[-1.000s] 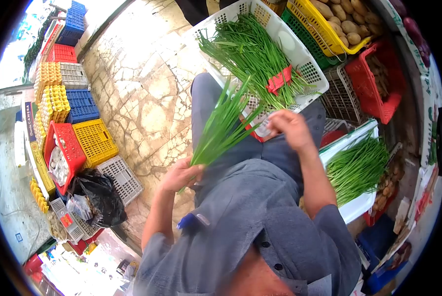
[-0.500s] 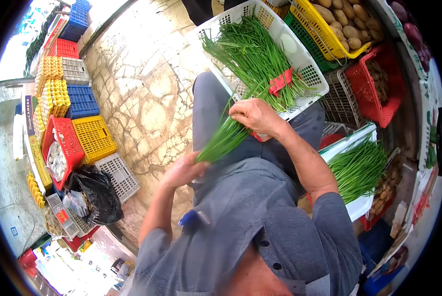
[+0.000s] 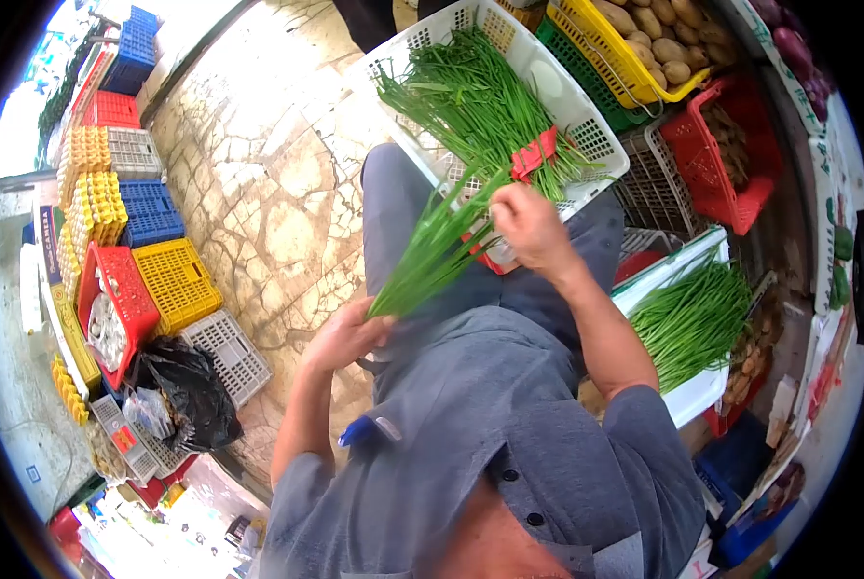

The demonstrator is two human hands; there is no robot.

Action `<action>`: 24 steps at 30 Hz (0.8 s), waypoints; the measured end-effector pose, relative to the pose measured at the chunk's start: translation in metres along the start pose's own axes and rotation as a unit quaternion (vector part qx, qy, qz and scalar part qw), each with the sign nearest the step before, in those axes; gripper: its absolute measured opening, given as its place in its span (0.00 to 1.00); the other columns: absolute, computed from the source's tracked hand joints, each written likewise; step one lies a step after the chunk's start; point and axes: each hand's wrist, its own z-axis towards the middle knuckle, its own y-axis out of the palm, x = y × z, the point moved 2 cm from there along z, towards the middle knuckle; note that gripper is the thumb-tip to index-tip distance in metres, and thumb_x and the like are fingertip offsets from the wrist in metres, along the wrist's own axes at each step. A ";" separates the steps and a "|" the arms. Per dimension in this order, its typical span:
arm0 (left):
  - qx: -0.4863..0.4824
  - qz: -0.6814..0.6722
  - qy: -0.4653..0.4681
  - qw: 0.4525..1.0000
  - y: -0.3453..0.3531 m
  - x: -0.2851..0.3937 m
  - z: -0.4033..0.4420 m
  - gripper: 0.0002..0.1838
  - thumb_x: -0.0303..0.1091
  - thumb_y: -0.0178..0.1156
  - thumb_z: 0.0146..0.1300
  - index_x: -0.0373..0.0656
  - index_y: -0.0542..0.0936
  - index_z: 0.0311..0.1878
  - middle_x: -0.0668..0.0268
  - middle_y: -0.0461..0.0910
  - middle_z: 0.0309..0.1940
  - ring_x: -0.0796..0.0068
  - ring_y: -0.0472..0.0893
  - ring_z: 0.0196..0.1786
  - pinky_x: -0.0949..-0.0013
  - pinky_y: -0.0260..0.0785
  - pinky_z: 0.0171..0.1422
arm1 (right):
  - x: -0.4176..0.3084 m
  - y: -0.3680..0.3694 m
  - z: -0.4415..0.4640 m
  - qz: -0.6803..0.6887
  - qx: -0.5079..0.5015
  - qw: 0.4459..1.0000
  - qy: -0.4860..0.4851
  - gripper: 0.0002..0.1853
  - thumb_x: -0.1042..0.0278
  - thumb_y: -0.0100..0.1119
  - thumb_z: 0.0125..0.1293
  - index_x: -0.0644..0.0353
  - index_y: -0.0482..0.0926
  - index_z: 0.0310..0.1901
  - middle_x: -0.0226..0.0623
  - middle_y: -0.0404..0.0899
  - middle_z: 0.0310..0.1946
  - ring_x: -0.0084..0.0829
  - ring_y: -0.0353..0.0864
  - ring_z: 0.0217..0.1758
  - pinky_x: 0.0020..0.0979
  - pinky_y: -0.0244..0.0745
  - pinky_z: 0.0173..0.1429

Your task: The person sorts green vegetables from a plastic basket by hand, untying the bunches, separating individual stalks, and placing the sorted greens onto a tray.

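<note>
My left hand (image 3: 347,338) is closed around one end of a loose bunch of green chives (image 3: 432,256), which fans out up and to the right over my lap. Near the far end of that bunch is my right hand (image 3: 536,232), its fingers curled together; whether any stalk is pinched in them is hidden. A white plastic crate (image 3: 601,159) rests by my knees. In it lies a large heap of chives (image 3: 480,101) with a red band (image 3: 534,154) around the lower end. Something red shows beneath my right hand.
More chives (image 3: 692,318) lie in a white box (image 3: 697,396) at my right. Potatoes fill a yellow crate (image 3: 634,82) beyond, beside a red basket (image 3: 731,174). Stacked crates (image 3: 176,280), egg trays (image 3: 99,207) and a black bag (image 3: 195,391) stand on the left. Another person's dark-clad leg (image 3: 364,19) shows at the top.
My right hand has shifted slightly right and down, off the middle of the bunch, and the chives now spread wider. My left hand keeps its grip, a little further left.
</note>
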 end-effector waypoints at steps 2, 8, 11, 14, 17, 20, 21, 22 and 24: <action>-0.002 -0.037 0.004 0.999 -0.003 0.004 0.000 0.09 0.36 0.57 0.76 0.41 0.78 0.42 0.76 0.73 0.22 0.89 0.68 0.20 0.79 0.59 0.22 | 0.001 -0.047 -0.012 0.109 0.072 0.983 0.131 0.04 0.73 0.59 0.71 0.62 0.79 0.43 0.32 0.79 0.29 0.25 0.78 0.29 0.30 0.73 0.34; 0.003 -0.095 0.022 0.995 -0.014 0.015 0.003 0.08 0.32 0.57 0.74 0.38 0.79 0.50 0.72 0.75 0.24 0.86 0.70 0.21 0.79 0.60 0.23 | 0.091 -0.174 -0.088 0.140 0.311 0.917 0.208 0.08 0.79 0.58 0.70 0.64 0.81 0.49 0.31 0.81 0.35 0.19 0.78 0.33 0.22 0.74 0.39; 0.020 -0.185 0.043 0.982 -0.009 0.038 0.006 0.08 0.28 0.57 0.72 0.35 0.78 0.49 0.67 0.77 0.25 0.81 0.71 0.20 0.78 0.59 0.21 | 0.168 -0.182 -0.141 -0.032 0.280 0.912 0.299 0.16 0.72 0.61 0.69 0.65 0.79 0.57 0.37 0.84 0.38 0.23 0.83 0.39 0.25 0.78 0.42; 0.033 -0.194 0.111 0.974 0.003 0.071 0.017 0.09 0.32 0.59 0.72 0.36 0.77 0.49 0.63 0.78 0.25 0.79 0.71 0.18 0.78 0.59 0.19 | 0.176 -0.188 -0.175 -0.018 0.314 0.856 0.410 0.16 0.65 0.63 0.67 0.65 0.82 0.52 0.35 0.84 0.31 0.24 0.83 0.31 0.27 0.78 0.38; -0.009 -0.246 0.177 0.953 0.026 0.102 0.038 0.12 0.36 0.58 0.74 0.36 0.76 0.52 0.64 0.76 0.23 0.78 0.69 0.15 0.78 0.60 0.18 | 0.179 -0.186 -0.196 -0.037 0.395 0.835 0.381 0.11 0.65 0.64 0.67 0.65 0.85 0.42 0.31 0.83 0.26 0.22 0.79 0.23 0.29 0.76 0.32; -0.034 -0.235 0.175 0.956 0.064 0.147 0.057 0.18 0.38 0.56 0.76 0.34 0.75 0.59 0.67 0.74 0.23 0.80 0.68 0.15 0.77 0.61 0.19 | 0.144 -0.180 -0.197 -0.116 0.387 0.854 0.328 0.13 0.65 0.65 0.67 0.63 0.84 0.49 0.35 0.86 0.35 0.20 0.78 0.27 0.29 0.77 0.38; -0.045 -0.226 0.169 0.958 0.078 0.156 0.067 0.19 0.38 0.56 0.76 0.33 0.74 0.61 0.67 0.74 0.23 0.80 0.68 0.16 0.77 0.61 0.19 | 0.133 -0.179 -0.198 -0.098 0.386 0.860 0.318 0.15 0.65 0.65 0.68 0.63 0.83 0.53 0.36 0.86 0.41 0.20 0.81 0.32 0.29 0.78 0.41; -0.053 -0.220 0.164 0.960 0.092 0.166 0.075 0.20 0.38 0.55 0.77 0.33 0.73 0.62 0.67 0.74 0.24 0.80 0.68 0.16 0.77 0.62 0.20 | 0.127 -0.174 -0.201 -0.041 0.385 0.859 0.335 0.15 0.66 0.65 0.69 0.63 0.83 0.53 0.36 0.86 0.41 0.22 0.82 0.34 0.28 0.78 0.43; -0.100 -0.205 0.132 0.965 0.130 0.183 0.088 0.20 0.38 0.55 0.77 0.33 0.73 0.63 0.67 0.75 0.26 0.79 0.70 0.18 0.76 0.63 0.20 | 0.112 -0.159 -0.204 0.074 0.377 0.849 0.362 0.14 0.66 0.63 0.71 0.63 0.82 0.53 0.36 0.85 0.42 0.24 0.84 0.39 0.28 0.79 0.46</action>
